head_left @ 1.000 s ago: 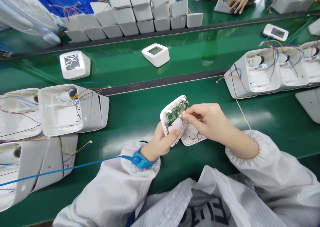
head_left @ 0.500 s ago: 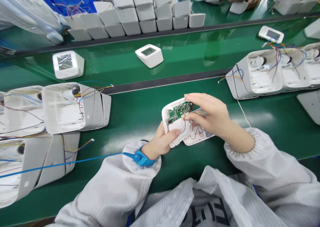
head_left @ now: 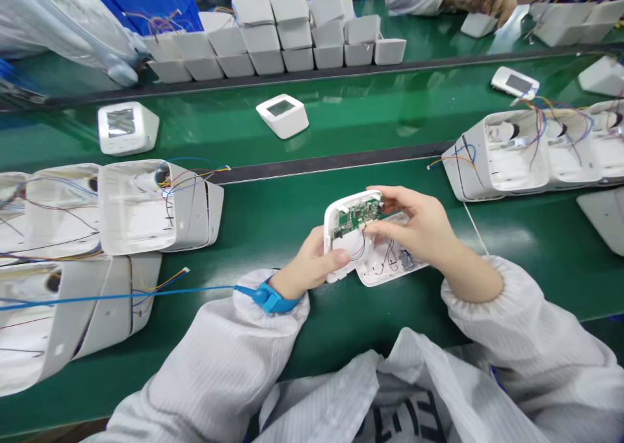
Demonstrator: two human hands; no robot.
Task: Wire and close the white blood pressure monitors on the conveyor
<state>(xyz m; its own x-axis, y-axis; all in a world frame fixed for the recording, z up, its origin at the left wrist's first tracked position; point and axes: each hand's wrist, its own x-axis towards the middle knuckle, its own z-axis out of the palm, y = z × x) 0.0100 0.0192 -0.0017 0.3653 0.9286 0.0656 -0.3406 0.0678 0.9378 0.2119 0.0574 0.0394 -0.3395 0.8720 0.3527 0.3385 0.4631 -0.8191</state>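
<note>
My left hand (head_left: pixel 314 261) grips the lower left side of a white plastic housing half (head_left: pixel 348 242), thumb on its inner face. A green circuit board (head_left: pixel 359 214) sits in its upper part, with thin wires running from a small connector. My right hand (head_left: pixel 424 225) is closed round the right edge of this half, fingers at the top corner and thumb by the connector. Below lies the other housing half (head_left: pixel 377 270), open side up on the green bench, with red and black wires inside; my right hand partly covers it. A blue wrist strap (head_left: pixel 277 298) circles my left wrist.
White open casings (head_left: pixel 188 215) with loose wires stand at left, more casings (head_left: pixel 463 157) at right. Display units (head_left: pixel 283 114) lie beyond the dark strip (head_left: pixel 331 159). Stacked white boxes (head_left: pixel 268 62) stand at the back. A co-worker's hands (head_left: pixel 480 0) work at top right.
The view has shifted slightly. My hands and the housing half have moved a little to the right in the picture, and more of the lower half's inside shows. Both hands keep their hold.
</note>
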